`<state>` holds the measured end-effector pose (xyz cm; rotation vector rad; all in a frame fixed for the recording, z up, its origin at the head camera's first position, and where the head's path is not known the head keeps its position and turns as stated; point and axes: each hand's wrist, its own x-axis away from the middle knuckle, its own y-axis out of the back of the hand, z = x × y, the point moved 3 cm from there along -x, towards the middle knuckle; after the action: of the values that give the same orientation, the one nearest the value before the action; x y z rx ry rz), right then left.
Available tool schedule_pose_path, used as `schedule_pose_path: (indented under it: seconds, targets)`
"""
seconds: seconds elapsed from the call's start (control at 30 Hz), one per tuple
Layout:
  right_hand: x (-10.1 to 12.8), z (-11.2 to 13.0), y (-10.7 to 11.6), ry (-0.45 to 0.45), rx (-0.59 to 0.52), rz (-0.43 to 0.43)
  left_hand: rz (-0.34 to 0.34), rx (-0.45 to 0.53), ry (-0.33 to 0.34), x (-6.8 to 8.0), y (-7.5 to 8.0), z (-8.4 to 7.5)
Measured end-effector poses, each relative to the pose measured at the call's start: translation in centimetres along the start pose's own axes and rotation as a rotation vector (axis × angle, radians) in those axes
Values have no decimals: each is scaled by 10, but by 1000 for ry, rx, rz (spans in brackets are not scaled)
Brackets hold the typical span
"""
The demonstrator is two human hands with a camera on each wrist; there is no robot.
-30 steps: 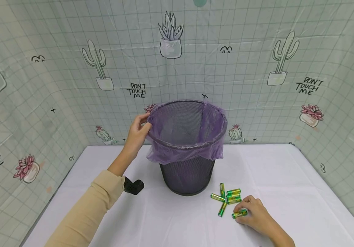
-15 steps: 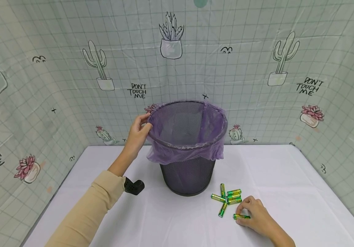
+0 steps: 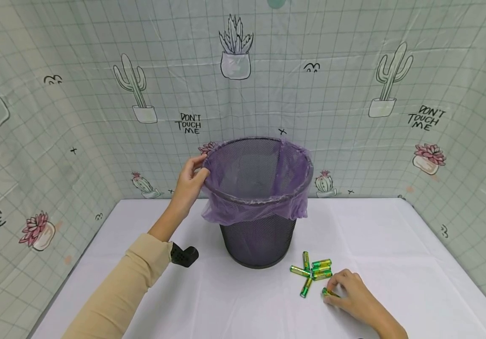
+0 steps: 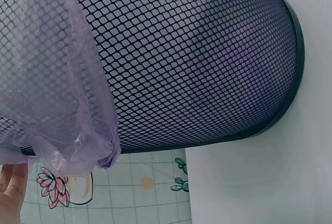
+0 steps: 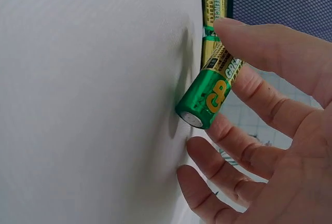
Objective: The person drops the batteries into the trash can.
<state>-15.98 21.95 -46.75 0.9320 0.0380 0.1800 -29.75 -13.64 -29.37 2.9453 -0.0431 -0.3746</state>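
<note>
Right hand (image 3: 350,294): my fingers pinch one battery (image 5: 210,92), long axis tipped up off the table (image 3: 395,245)
Left hand (image 3: 189,181): grips the bin's (image 3: 257,235) rim
Bin: up-left of battery

1. Left arm (image 3: 120,287) — long beige sleeve, ribbed cuff ending at the wrist.
2. Left wrist — black perforated device (image 3: 184,255) strapped underneath.
3. Right forearm (image 3: 388,325) — no sleeve visible; hands ungloved.
</note>
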Motion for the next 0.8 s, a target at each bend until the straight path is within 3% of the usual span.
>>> schedule_pose_path:
  seconds: [0.27, 0.4, 0.6, 0.8]
  targets:
    - [0, 2, 8, -3, -22, -10, -6, -4, 3, 0, 0, 0]
    - [2, 10, 16, 23, -63, -60, -3, -10, 8, -1, 0, 0]
    - [2, 25, 32, 105, -80, -169, 0, -23, 14, -1, 1, 1]
    - [0, 43, 53, 195, -41, -224, 5, -18, 10, -1, 0, 0]
